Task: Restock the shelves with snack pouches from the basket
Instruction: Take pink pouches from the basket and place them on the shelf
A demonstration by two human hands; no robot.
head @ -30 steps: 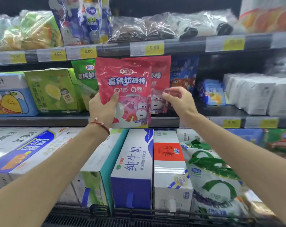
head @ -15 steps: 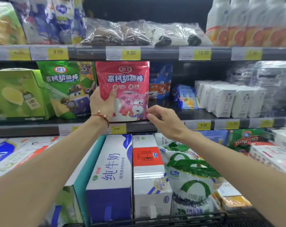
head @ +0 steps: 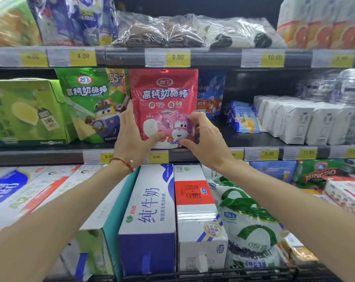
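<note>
standing upright on the middle shelf (head: 50, 153), the red pouch (head: 164, 98) sits at the front edge, its base just above the price strip. left hand (head: 131, 137) is clamped on its lower left side, thumb across the front, fingers behind. right hand (head: 203, 137) pinches the lower right corner, thumb under the bottom seam. both closed on the one pouch.

just beside it on the left leans a green pouch (head: 91, 102), tilted, touching or nearly touching the red one. on the right a blue pouch (head: 211, 94) stands behind its edge. further left a green carton (head: 26, 112); well to the right, white boxes (head: 304, 119). milk cartons (head: 150, 216) fill the shelf below. basket not in view.

step looks like seating and squaring the pouch. to do it well: press the base flat so the gusset spreads, keep the face forward and parallel to the shelf lip, slide it back just enough that it won't tip forward on release. let go one hand at a time. watch the leaning green pouch, a nudge could topple it.
</note>
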